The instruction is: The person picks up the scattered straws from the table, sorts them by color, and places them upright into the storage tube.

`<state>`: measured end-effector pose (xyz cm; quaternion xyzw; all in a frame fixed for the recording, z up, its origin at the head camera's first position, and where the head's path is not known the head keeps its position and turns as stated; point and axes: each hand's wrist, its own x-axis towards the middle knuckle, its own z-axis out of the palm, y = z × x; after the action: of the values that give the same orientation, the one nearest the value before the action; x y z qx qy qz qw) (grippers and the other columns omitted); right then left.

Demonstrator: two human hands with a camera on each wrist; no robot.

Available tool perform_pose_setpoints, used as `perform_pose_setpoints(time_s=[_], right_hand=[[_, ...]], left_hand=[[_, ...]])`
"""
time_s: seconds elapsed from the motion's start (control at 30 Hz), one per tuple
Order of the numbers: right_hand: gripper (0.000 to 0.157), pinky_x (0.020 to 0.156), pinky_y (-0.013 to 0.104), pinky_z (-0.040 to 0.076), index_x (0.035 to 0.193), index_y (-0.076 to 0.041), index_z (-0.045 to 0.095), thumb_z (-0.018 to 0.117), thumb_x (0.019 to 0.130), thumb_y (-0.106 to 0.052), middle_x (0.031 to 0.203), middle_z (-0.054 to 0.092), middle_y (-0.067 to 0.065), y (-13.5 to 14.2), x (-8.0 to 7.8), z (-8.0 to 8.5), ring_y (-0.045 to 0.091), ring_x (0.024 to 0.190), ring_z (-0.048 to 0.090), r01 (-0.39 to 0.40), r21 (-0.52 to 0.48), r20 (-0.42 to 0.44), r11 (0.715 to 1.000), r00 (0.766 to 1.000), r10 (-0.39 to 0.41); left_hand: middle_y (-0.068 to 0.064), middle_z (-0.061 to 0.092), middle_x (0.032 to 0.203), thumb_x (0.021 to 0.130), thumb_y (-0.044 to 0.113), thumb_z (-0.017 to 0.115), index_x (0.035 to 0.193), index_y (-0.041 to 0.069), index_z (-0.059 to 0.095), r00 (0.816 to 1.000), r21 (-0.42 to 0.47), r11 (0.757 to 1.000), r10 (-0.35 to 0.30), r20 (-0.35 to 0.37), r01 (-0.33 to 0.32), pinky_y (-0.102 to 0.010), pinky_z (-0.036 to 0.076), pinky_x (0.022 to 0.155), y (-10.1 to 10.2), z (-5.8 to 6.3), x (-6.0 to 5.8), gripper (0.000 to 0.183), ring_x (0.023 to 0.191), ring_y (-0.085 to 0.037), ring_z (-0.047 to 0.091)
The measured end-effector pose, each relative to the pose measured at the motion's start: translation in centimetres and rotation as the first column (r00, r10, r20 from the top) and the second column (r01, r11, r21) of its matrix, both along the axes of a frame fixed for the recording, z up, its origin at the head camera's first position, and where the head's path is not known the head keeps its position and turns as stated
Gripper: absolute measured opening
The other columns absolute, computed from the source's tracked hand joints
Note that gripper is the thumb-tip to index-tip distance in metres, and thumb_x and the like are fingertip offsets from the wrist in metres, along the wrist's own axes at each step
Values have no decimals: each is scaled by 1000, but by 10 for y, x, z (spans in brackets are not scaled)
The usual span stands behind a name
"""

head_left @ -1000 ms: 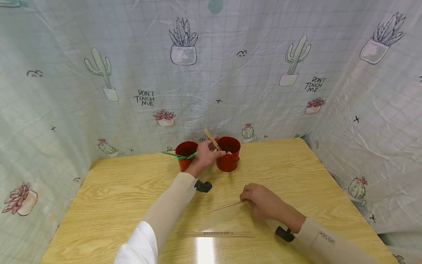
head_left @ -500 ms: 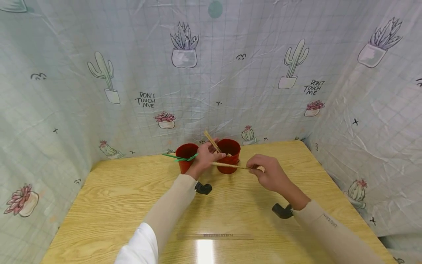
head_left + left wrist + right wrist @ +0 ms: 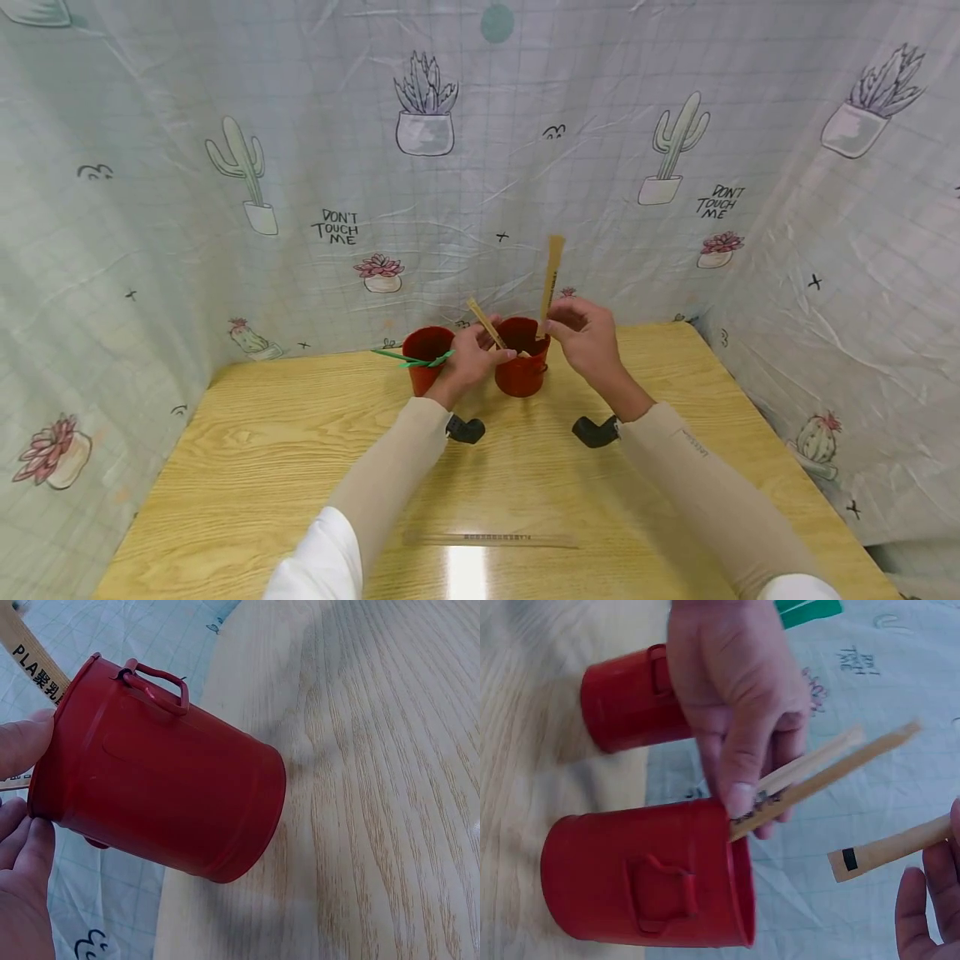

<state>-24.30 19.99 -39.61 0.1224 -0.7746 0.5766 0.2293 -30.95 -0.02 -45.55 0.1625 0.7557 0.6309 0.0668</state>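
My left hand grips the rim of the right red metal bucket, its thumb lying at the rim in the left wrist view. Paper-wrapped straws lean out of this bucket beside that hand. One wrapper shows printed "PLA" lettering. My right hand pinches another paper-wrapped straw, held nearly upright with its lower end at the bucket's right rim. In the right wrist view, the end of this held straw bears a black mark and stands apart from the bucket's mouth.
A second red bucket stands to the left, partly behind my left hand. Thin green pieces lie across its top. One more paper-wrapped straw lies flat on the wooden table near the front. A cactus-print curtain hangs behind.
My right hand has lifted a wrapped straw from the table, carried it up to the right bucket and turned it from level to nearly upright. The left hand stays at the rim.
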Motion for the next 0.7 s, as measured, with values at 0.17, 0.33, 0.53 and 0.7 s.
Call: perform_pose_setpoints(time_s=[0.17,0.33,0.53,0.7], right_hand=[[12,83,20,60,105,4,75,74,94,-1,101,74,23,-7,-11,-11,18,91,71,-7,67,73,998,997,2],[12,90,44,63,104,5,76,74,94,-1,100,77,22,-9,-16,-27,35,97,72,-8,139,97,990,995,-6],[10,83,47,64,104,1,76,72,96,-2,100,77,18,-8,-14,-37,35,96,71,4,276,107,961,994,-34],[19,96,54,59,116,2,74,67,99,-2,112,75,20,-8,-3,-41,37,108,68,62,366,125,929,985,-115]], left_hand=[[-13,49,162,91,5,79,155,0,47,1000,-10,1000,-4,-11,4,-44,43,121,1,0,1,71,148,-31,50],[-12,50,161,92,6,78,154,0,48,1000,-21,1000,-9,-16,9,-44,44,121,1,-1,1,70,148,-31,51],[-12,48,162,92,5,78,152,-1,50,1000,-11,1000,-4,-22,4,-44,44,121,1,0,1,67,148,-31,50],[-13,47,163,91,3,78,150,-3,51,1000,-3,1000,-2,-12,2,-43,44,120,2,0,-1,65,149,-31,49]])
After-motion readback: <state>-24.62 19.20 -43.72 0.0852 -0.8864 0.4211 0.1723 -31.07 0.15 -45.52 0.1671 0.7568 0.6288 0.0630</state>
